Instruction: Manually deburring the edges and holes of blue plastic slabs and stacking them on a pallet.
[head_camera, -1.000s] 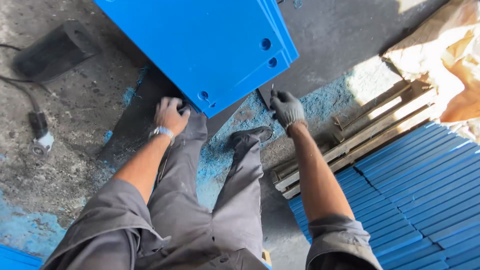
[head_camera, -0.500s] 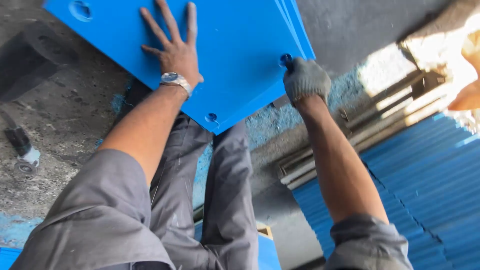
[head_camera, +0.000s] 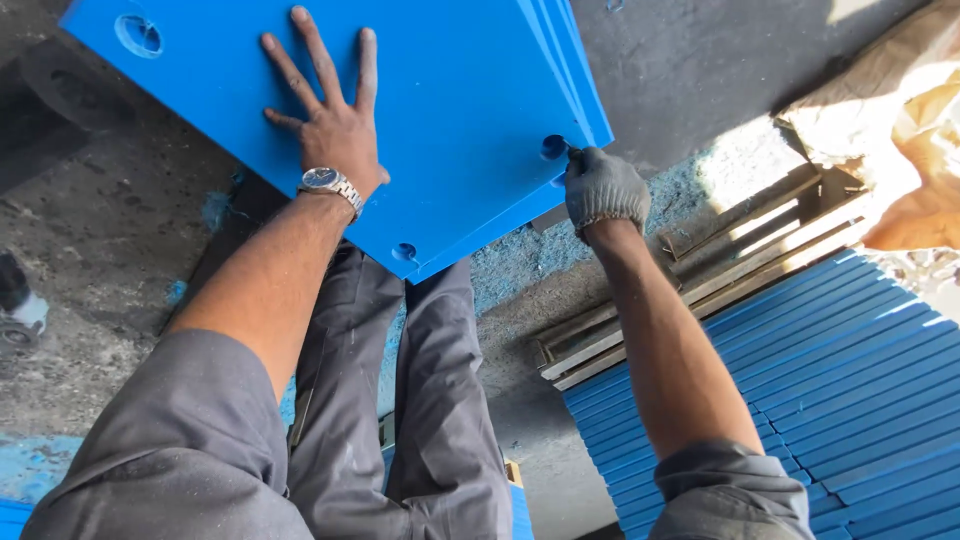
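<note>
**Hands on blue panel stack, tool at edge hole**

Left hand (head_camera: 330, 120), bare, is laid flat w/ fingers spread on the top blue panel (head_camera: 440, 110); palm down, open, not gripping anything. Wristwatch (head_camera: 328, 182) on that wrist.

Right hand (head_camera: 603, 188), in a grey knit glove, is closed into a fist around a small dark tool (head_camera: 572, 152). Tool tip sits at the round hole (head_camera: 553, 146) near the panel's right edge. Can't tell what kind of tool; only a short bit shows above the glove.

Panel pos: top of a stack of same-size blue sheets, several layered edges visible along the right side. Stack is in front of the person, just past the knees, corner pointing back toward the grey trousers (head_camera: 400, 400). Two more holes visible: one by the near corner (head_camera: 404, 251), one far left (head_camera: 138, 34).

Surroundings:
- concrete floor (head_camera: 110, 260) w/ blue shavings scattered near the stack
- wooden pallet (head_camera: 700, 270) to the right, just beside the right forearm
- pile of blue strips (head_camera: 840, 400) lower right, partly over the pallet
- tan sacking (head_camera: 900, 150) upper right, in sunlight
- small dark object w/ white part (head_camera: 18, 300) at left edge, too cut off to ID
</note>
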